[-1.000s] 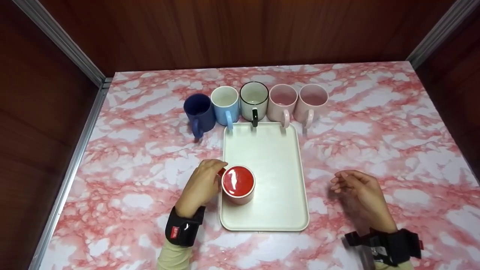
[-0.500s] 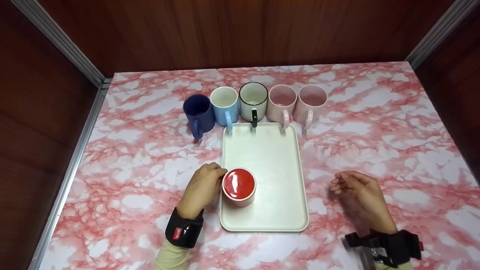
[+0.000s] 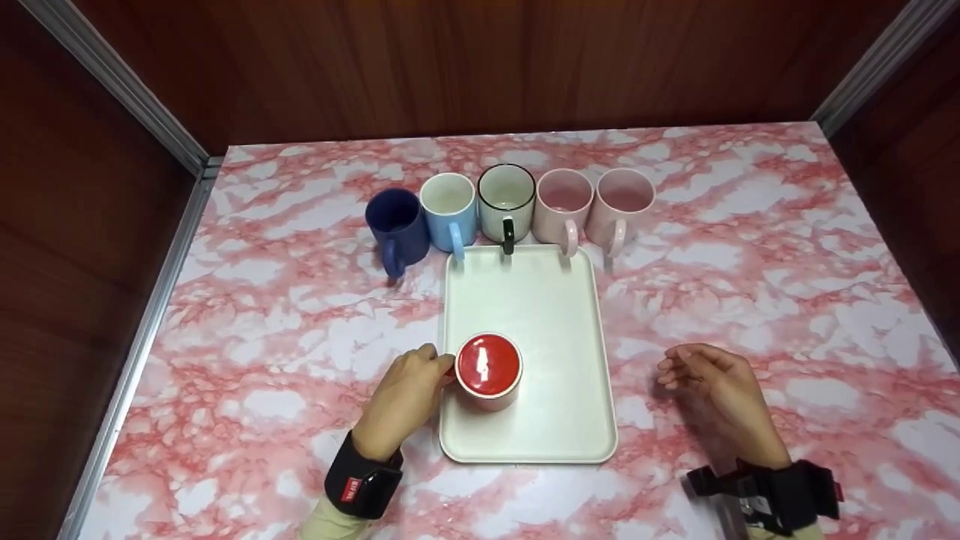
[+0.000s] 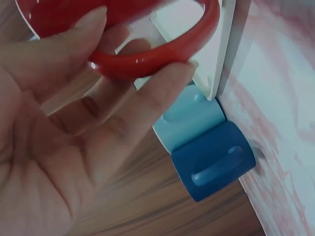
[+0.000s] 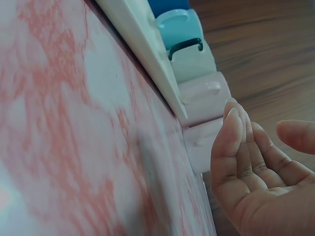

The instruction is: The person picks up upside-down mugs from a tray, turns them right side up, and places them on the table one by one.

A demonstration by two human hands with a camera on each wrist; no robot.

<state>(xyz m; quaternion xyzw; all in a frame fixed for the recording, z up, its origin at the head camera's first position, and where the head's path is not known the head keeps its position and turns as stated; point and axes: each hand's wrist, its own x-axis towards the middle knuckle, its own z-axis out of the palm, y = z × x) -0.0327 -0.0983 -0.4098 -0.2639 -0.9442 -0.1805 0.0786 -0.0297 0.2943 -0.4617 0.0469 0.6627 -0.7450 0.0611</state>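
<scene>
My left hand (image 3: 403, 397) holds a red mug (image 3: 489, 365) by its handle, over the left half of a cream tray (image 3: 555, 300). From above, the mug shows a glossy red disc ringed in white, with a pinkish side below. In the left wrist view, thumb and fingers of my left hand (image 4: 64, 128) lie about the red handle (image 4: 162, 56). To the right of the tray, my right hand (image 3: 724, 394) hovers over the table with relaxed fingers and holds nothing.
Behind the tray stands a row of upright mugs: dark blue (image 3: 409, 240), light blue (image 3: 442, 229), white with a black rim (image 3: 495, 221), and two pink ones (image 3: 551, 225). Their handles point toward me, some overhanging the tray's far edge. Dark wood panels (image 3: 480, 67) enclose the marbled table (image 3: 262, 330).
The red mug has shifted slightly right over the tray. Its handle has swung toward me, and my left hand has come nearer with it. My right hand has barely moved.
</scene>
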